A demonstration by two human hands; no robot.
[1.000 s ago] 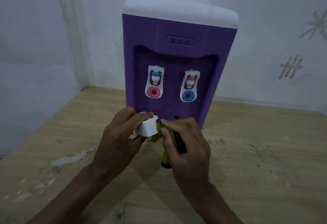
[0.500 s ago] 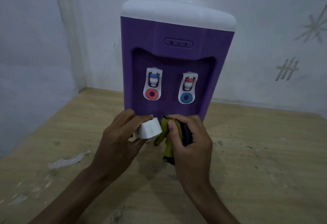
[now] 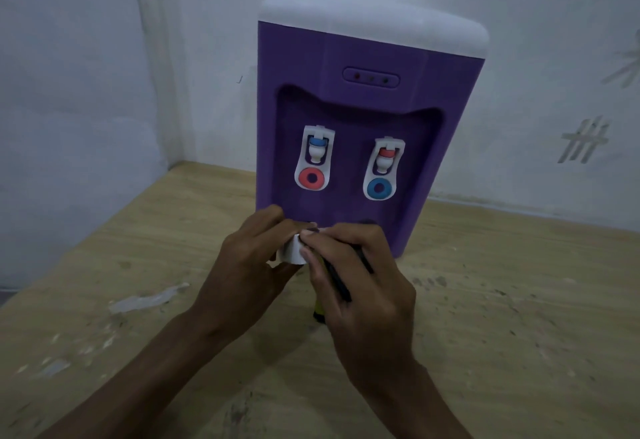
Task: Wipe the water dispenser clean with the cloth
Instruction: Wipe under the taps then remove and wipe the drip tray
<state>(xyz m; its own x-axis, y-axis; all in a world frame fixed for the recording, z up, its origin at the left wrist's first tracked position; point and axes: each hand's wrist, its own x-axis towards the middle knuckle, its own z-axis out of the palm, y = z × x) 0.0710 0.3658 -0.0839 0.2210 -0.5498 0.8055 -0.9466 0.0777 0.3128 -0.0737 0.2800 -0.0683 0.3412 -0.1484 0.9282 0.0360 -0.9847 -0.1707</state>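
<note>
A purple water dispenser with a white top stands on the wooden table against the wall, its two taps facing me. Just in front of its base, my left hand grips a small white piece. My right hand holds a yellow and black cloth bunched in its fingers, and its fingertips touch the white piece. Most of the cloth is hidden under the right hand; a yellow end hangs below it.
White walls meet in a corner behind the dispenser on the left. A pale smear marks the table left of my arms. The table's left edge drops off at the lower left.
My right hand has closed over the cloth and slid left against the white piece, hiding most of the cloth. The view has shifted slightly.
</note>
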